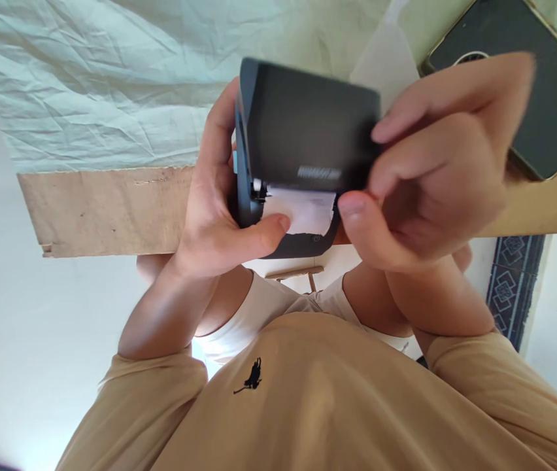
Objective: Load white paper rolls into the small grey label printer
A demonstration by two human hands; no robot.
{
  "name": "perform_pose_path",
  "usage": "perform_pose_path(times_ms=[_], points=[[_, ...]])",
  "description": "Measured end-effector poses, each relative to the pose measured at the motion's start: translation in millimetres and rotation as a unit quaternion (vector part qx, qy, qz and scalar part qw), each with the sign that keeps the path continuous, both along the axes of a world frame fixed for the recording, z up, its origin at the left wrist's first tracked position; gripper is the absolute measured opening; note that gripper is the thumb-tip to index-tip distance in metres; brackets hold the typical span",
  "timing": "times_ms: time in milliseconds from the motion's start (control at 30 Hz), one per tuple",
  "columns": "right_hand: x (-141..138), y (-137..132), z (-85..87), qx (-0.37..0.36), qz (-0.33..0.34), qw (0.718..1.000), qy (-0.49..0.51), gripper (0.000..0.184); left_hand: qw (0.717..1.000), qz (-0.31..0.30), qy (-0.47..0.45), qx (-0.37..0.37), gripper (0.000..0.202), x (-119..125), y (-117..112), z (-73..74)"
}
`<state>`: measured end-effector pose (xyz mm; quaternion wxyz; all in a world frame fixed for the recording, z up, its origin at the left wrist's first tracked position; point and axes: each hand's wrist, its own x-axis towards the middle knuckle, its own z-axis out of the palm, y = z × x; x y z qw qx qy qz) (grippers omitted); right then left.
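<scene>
A small black receipt printer (312,124) is held up over the table's front edge, its lid slightly raised. White paper (303,208) with a torn edge comes out from under the lid and lies across the printer's front. My left hand (224,196) wraps round the printer's left side, its thumb pressing on the paper. At the lid's right edge, my right hand (440,170) has its fingers bent, with the fingertips and thumb against the lid's corner. Its exact grip is partly blurred.
A pale green cloth (102,85) covers most of the wooden table (106,212). At the far right lies a dark flat device (548,91) with a light rim. Behind the right hand is a whitish translucent piece (386,52). My lap is below the table edge.
</scene>
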<state>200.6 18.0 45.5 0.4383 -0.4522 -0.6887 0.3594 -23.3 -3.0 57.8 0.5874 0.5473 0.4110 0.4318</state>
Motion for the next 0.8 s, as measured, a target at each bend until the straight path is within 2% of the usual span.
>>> perform_pose_path(times_ms=[67, 133, 167, 200, 300, 400, 433, 467, 533, 600, 800], points=[[-7, -3, 4.9, 0.086, -0.011, 0.996, -0.022, 0.048, 1.000, -0.004, -0.007, -0.004, 0.075, 1, 0, 1.4], [-9, -8, 8.3, 0.172, -0.051, 0.982, -0.059, 0.028, 0.999, -0.013, -0.027, -0.012, 0.072, 2, -2, 4.5], [-10, -11, 9.2, 0.192, -0.064, 0.977, -0.068, 0.022, 0.999, -0.011, -0.043, -0.018, 0.073, 3, -3, 6.1], [-10, -13, 9.7, 0.189, -0.062, 0.978, -0.064, 0.024, 0.998, -0.004, -0.057, -0.025, 0.074, 3, -4, 7.3], [-10, -15, 10.1, 0.102, -0.005, 0.995, -0.002, 0.039, 0.996, 0.028, -0.069, -0.051, 0.062, 6, -5, 3.2], [-8, -13, 11.2, 0.037, 0.053, 0.998, 0.014, 0.050, 0.997, 0.035, -0.053, -0.042, 0.049, 10, 4, -18.1], [-7, -12, 11.8, 0.022, 0.068, 0.997, 0.012, 0.054, 0.993, 0.044, -0.108, 0.017, 0.051, 11, 9, -26.9], [-6, -12, 12.4, 0.008, 0.079, 0.997, 0.012, 0.058, 0.987, 0.036, -0.147, 0.045, 0.058, 13, 15, -34.7], [-4, -11, 13.3, -0.002, 0.088, 0.996, 0.015, 0.062, 0.988, 0.050, -0.140, 0.032, 0.062, 17, 25, -42.7], [-3, -10, 13.6, -0.001, 0.087, 0.996, 0.013, 0.062, 0.989, 0.066, -0.133, 0.021, 0.063, 21, 31, -38.1], [-4, -9, 11.2, -0.007, 0.084, 0.996, 0.010, 0.060, 0.987, 0.079, -0.135, 0.018, 0.064, 28, 29, 0.2]])
